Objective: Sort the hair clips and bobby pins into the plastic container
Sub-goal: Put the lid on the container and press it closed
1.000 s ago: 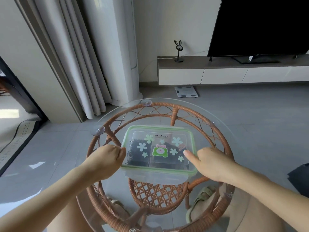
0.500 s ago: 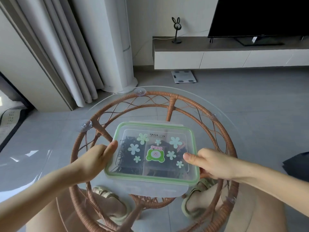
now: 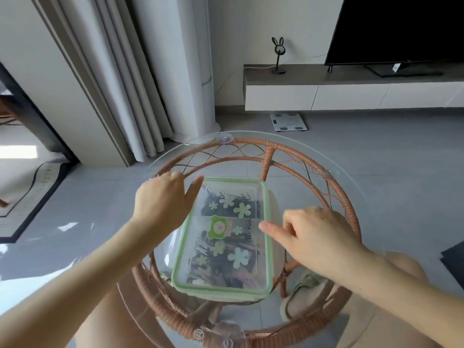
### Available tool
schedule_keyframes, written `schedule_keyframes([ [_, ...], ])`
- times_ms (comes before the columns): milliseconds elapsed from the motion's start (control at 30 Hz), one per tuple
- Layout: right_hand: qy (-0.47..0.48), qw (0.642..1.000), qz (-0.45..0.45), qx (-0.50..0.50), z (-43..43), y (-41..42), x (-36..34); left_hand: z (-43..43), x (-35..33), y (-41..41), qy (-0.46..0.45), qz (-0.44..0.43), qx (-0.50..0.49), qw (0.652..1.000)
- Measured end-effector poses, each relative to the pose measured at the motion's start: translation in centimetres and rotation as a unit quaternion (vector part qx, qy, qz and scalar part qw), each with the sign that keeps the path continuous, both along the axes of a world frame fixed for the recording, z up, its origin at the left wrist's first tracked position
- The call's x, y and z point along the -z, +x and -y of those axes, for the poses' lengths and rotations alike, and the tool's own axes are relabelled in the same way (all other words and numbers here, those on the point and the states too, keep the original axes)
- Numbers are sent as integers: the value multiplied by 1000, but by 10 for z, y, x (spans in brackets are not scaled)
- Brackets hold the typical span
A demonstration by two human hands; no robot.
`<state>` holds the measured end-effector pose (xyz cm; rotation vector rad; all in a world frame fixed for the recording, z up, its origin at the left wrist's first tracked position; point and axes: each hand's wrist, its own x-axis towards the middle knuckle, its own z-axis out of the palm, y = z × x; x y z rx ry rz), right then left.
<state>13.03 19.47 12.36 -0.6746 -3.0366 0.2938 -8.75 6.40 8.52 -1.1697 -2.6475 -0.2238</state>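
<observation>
A clear plastic container (image 3: 221, 290) with a green-rimmed lid and flower stickers lies shut on the round glass table (image 3: 334, 183), its long side pointing away from me. Through the lid I see dark bobby pins (image 3: 213, 200) in the far compartment and hair clips (image 3: 216, 268) in the near one. My left hand (image 3: 163, 199) is at the container's far left corner, thumb touching the rim. My right hand (image 3: 313, 237) is beside the right rim; its thumb tip reaches the lid edge and its fingers are loosely curled, holding nothing.
The glass top sits on a woven rattan frame (image 3: 251, 332). A slipper (image 3: 298, 297) and my knees show beneath it. Beyond are a floor scale (image 3: 288, 121), a low TV cabinet (image 3: 351, 94), curtains (image 3: 120, 84) and a mat (image 3: 30, 194) at left.
The container has been turned about a quarter turn, from lying crosswise to pointing away from me. My left hand moved up to its far corner; my right hand slid along the right side.
</observation>
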Motion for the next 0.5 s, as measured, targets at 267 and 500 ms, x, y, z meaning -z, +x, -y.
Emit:
schedule_keyframes([
  [267,-66,997,33,-15,16,0,45,53,24,40,-130,244,32,960],
  [500,-324,945,-20,31,11,-1,59,53,25,28,-48,419,68,904],
])
